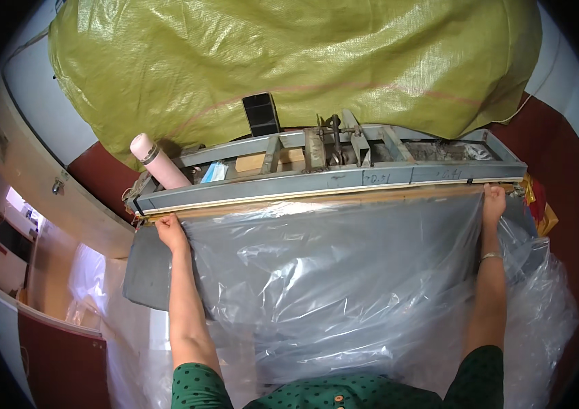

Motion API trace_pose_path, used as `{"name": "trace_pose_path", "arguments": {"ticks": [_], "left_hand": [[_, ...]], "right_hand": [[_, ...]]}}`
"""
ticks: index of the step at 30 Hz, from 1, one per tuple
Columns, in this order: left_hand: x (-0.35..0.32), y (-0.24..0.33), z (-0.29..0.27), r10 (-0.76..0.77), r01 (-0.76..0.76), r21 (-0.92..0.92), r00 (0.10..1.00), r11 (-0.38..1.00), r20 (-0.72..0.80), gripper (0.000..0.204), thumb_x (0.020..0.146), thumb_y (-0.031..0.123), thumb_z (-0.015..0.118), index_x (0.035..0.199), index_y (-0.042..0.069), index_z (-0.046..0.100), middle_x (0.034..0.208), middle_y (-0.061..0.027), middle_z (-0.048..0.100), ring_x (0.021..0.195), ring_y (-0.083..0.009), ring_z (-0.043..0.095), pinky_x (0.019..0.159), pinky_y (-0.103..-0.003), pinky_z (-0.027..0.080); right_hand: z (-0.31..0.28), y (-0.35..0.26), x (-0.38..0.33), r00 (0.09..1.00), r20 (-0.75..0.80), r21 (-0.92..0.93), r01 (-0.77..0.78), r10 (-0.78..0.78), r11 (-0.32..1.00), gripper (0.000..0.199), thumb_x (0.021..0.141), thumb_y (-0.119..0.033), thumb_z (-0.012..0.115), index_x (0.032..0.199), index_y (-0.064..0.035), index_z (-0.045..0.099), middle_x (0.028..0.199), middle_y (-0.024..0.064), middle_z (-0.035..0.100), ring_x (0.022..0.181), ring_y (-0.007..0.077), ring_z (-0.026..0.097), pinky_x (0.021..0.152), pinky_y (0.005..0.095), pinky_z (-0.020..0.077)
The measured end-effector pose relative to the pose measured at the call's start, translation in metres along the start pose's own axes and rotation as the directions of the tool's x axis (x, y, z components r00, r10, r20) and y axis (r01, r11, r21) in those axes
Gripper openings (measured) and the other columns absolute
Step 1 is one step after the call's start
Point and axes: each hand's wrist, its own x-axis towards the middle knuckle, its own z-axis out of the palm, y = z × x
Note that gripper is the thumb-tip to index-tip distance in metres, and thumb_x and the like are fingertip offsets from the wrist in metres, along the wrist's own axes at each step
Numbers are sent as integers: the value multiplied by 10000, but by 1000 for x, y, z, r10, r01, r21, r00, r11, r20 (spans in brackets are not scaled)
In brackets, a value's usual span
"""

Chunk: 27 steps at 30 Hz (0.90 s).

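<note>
A wide sheet of clear plastic film (344,273) lies stretched over a grey table, its far edge tucked under the long bar of a grey metal sealing machine (330,184). My left hand (169,230) pinches the film's left corner at the bar's left end. At the bar's right end, my right hand (494,202) grips the film's right corner. A bracelet shows on the right wrist. Both arms are stretched out, keeping the film flat against the bar.
A big yellow-green woven sack (289,61) bulges behind the machine. A black phone (261,114) leans against it. A pink roll (157,161) stands at the machine's left end. More crumpled clear plastic (541,320) piles at the right.
</note>
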Motion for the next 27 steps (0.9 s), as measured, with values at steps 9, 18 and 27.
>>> {"name": "trace_pose_path", "arguments": {"ticks": [9, 18, 27], "left_hand": [[10, -20, -5, -18, 38, 118, 986, 992, -167, 95, 818, 76, 480, 873, 0, 466, 821, -75, 511, 693, -162, 486, 647, -295, 427], [-49, 108, -87, -28, 195, -245, 834, 950, 552, 62, 820, 44, 508, 874, 62, 485, 710, 28, 431, 602, -50, 406, 564, -194, 366], [-140, 82, -269, 454, -405, 594, 888, 695, 75, 78, 830, 59, 534, 877, 1, 514, 818, -44, 512, 774, -147, 479, 708, -265, 391]], "right_hand": [[-8, 18, 4, 988, -46, 233, -134, 149, 963, 160, 854, -80, 569, 976, -20, 484, 809, 37, 562, 684, 91, 513, 624, 234, 437], [-98, -82, -27, 985, 105, -27, 137, -133, 990, 328, 844, -133, 595, 1121, 13, 496, 1097, 123, 549, 1024, 215, 532, 824, 309, 439], [-271, -10, -38, 990, -128, -604, -37, -51, 796, 479, 847, -273, 605, 1190, 33, 469, 1158, 155, 535, 1063, 239, 511, 908, 362, 392]]}}
